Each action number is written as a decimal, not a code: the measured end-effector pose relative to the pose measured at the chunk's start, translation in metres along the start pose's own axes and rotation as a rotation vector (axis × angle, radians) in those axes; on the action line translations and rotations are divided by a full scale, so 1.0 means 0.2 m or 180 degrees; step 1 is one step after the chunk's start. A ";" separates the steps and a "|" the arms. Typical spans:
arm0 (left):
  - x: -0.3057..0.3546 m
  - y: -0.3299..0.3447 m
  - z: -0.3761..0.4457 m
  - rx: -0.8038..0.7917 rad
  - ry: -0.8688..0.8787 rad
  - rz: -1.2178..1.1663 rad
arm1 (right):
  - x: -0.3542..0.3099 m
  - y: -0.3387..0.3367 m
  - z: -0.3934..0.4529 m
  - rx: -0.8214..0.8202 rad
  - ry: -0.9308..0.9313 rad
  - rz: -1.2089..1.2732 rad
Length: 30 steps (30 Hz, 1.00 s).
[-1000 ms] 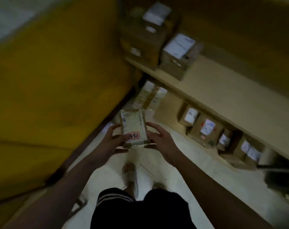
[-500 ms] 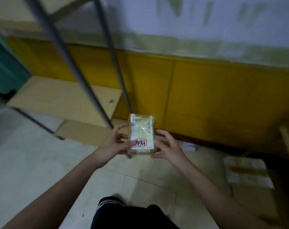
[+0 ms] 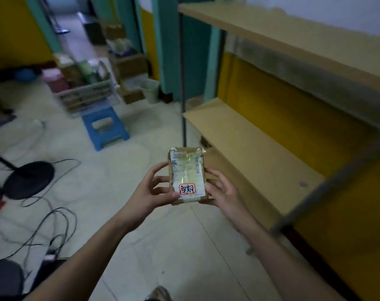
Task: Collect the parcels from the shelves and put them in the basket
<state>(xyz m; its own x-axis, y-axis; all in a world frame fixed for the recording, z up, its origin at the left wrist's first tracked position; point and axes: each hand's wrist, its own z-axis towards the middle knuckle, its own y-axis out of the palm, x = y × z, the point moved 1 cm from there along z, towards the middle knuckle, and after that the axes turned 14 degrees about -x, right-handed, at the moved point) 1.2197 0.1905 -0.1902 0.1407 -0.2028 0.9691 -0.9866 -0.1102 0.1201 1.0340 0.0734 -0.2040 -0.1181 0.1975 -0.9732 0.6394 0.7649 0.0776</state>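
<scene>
A small brown parcel [image 3: 187, 174] sits at centre frame, slightly below the middle, held in the air above the tiled floor [image 3: 167, 246] by both hands. The left hand [image 3: 151, 192] grips its left edge, fingers curled along the side and the thumb laid on the near lower corner of the top face. The right hand [image 3: 222, 192] grips the right edge, thumb on the side, fingers curled beneath. The parcel's top face carries a pale shipping label and a red-bordered sticker [image 3: 187, 189] with handwritten characters near its lower end. To the right of the frame stands a shelving unit with a bare lower shelf [image 3: 249, 153] and an upper shelf [image 3: 282, 38], backed by a yellow wall. In the upper left a basket [image 3: 87, 94], blurred, holding several items, stands on a blue stool [image 3: 105, 129]. Black cables [image 3: 54, 216] and a round black base [image 3: 29, 179] lie on the floor at left.
</scene>
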 end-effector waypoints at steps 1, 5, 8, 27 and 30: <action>0.04 -0.13 0.00 0.0104 0.0043 -0.0033 | -0.04 0.09 0.13 -0.0091 -0.0043 -0.0007; 0.18 -0.58 0.06 0.0487 0.0097 -0.0127 | -0.19 0.35 0.60 -0.0308 -0.0062 0.0003; 0.29 -0.87 0.21 0.0806 0.0193 -0.0291 | -0.29 0.46 0.96 -0.0424 -0.0094 0.0067; 0.88 -2.54 1.47 0.1983 0.0151 -0.0401 | -0.89 0.84 3.36 -0.1306 0.0427 -0.0284; 0.86 -2.82 1.63 0.2104 0.0141 -0.0432 | -0.89 0.96 3.71 -0.1390 0.0558 -0.0225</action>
<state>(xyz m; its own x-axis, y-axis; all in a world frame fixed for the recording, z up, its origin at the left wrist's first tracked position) 1.8278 -0.0988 -0.1608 0.2424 -0.1068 0.9643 -0.7006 -0.7069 0.0978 1.7411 -0.2695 -0.1773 -0.3003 0.2073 -0.9311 0.2504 0.9590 0.1327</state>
